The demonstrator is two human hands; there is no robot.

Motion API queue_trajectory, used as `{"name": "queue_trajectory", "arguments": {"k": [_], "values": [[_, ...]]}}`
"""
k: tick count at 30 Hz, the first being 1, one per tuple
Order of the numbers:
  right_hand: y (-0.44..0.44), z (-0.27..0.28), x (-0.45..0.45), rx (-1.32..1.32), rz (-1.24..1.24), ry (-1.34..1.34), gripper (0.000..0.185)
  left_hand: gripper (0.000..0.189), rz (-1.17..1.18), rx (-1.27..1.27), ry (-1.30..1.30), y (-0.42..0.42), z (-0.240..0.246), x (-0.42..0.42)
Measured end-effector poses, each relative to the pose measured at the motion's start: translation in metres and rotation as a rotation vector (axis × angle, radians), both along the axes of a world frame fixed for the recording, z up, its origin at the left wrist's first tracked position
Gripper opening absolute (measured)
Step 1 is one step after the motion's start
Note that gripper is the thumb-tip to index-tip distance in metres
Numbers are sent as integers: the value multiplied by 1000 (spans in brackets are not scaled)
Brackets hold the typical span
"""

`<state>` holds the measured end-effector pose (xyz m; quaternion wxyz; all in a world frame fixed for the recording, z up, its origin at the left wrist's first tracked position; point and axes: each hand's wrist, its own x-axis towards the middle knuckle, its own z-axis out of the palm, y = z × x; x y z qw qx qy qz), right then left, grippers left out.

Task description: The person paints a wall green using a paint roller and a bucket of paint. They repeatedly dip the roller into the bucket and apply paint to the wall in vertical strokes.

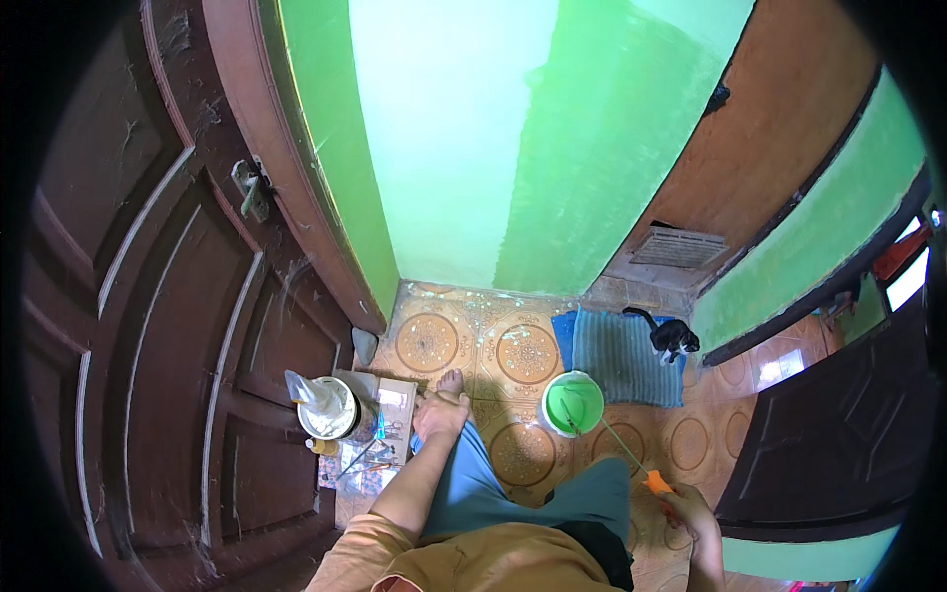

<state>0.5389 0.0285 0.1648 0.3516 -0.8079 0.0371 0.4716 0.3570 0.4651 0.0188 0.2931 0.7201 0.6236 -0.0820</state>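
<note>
In my right hand (686, 508) is the orange handle of a paint roller (655, 482). Its thin metal rod runs up and left to the rim of a white bucket (546, 414) of green paint, on the tiled floor in front of me. The roller's head is not clearly visible. A stick-like thing lies in the bucket. My left hand (439, 416) rests on my lower leg, near the bare foot, and holds nothing that I can see. Ahead, the wall (592, 170) has a darker green area beside a paler one.
At left, beside a brown panelled door (170, 333), a white tub (327, 433) stands by a cardboard piece (396, 414) with small tools. A black and white cat (672, 337) sits on a blue striped mat (621, 362) near the bucket. A stone (364, 345) lies at the door frame.
</note>
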Motion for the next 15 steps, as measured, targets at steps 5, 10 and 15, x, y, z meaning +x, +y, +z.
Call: {"name": "queue_trajectory", "arguments": {"k": [5, 10, 15], "values": [[16, 17, -3, 116, 69, -86, 23, 82, 22, 16, 26, 0, -3, 1], [96, -6, -1, 260, 148, -98, 29, 86, 64, 20, 92, 1, -12, 4], [209, -86, 5, 270, 140, -109, 40, 79, 72, 52, 15, 1, -6, 2]]}}
